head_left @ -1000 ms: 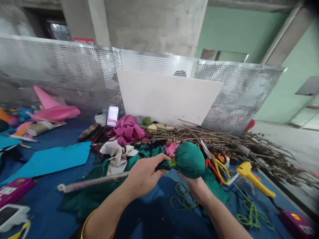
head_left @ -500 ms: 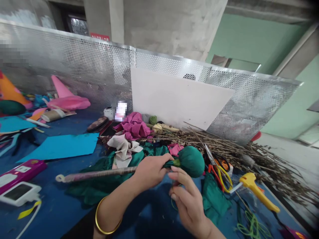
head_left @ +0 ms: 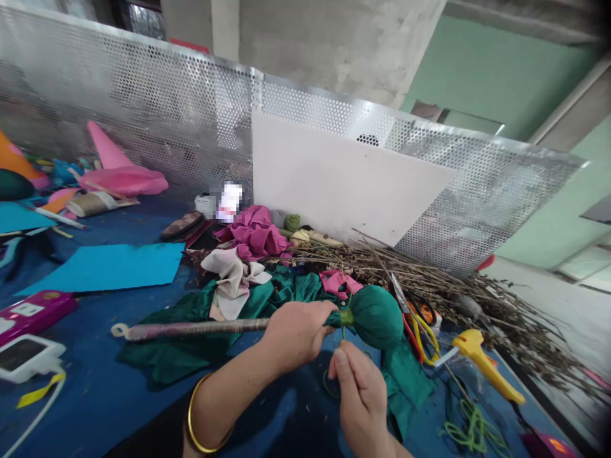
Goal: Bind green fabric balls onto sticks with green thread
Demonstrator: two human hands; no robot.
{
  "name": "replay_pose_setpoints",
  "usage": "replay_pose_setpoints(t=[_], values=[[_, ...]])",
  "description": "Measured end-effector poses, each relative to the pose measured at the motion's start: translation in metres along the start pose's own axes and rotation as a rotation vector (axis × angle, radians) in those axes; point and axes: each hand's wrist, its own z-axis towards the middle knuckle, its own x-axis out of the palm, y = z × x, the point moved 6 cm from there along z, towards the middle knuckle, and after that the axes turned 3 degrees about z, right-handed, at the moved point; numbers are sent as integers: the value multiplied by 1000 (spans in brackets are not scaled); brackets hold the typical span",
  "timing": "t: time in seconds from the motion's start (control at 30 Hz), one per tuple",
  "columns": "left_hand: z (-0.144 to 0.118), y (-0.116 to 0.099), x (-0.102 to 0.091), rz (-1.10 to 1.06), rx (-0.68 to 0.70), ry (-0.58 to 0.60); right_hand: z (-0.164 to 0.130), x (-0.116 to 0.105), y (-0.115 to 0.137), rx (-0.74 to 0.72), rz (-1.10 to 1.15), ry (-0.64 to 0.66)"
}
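Note:
My left hand (head_left: 298, 334) is wrapped round a stick (head_left: 200, 328) bound in greyish-purple wrapping, with a small pale loop at its left end. On the stick's right end is a round ball of dark green cloth (head_left: 379, 316), gathered at its neck. Light green cord (head_left: 346, 317) is wound round that neck and runs down to my right hand (head_left: 360, 388). The fingers of my right hand are closed in a pinch on the cord, just below the ball. Loose dark green cloth (head_left: 405, 381) hangs beside the ball on the right.
To the right lie scissors (head_left: 400, 296), a yellow glue gun (head_left: 487, 362) and a green cord tangle (head_left: 477, 426). Dried stems (head_left: 443, 289) line the back beside a white board (head_left: 344, 175). Left are blue sheet material (head_left: 114, 267) and a purple power strip (head_left: 41, 312).
My right hand has moved down from the neck of the ball, its fingers closing and drawing the cord downward. The stick and ball have shifted slightly right in view.

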Motion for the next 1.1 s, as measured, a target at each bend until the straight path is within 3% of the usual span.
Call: replay_pose_setpoints(t=[0.13,0.33,0.5,0.73,0.93,1.1], values=[[2,3,3,37,-18,12,4,3,8,-107,-39,53],[3,7,2,129,-10,23,22,-7,16,-244,89,280],[3,2,5,186,41,67,40,-38,5,-109,-19,252],[-5,-28,17,394,307,170,56,-51,-26,32,-176,307],[-14,-46,21,412,517,156,63,-44,-70,259,159,482],[-17,-50,12,392,535,104,52,-24,-102,390,337,599]])
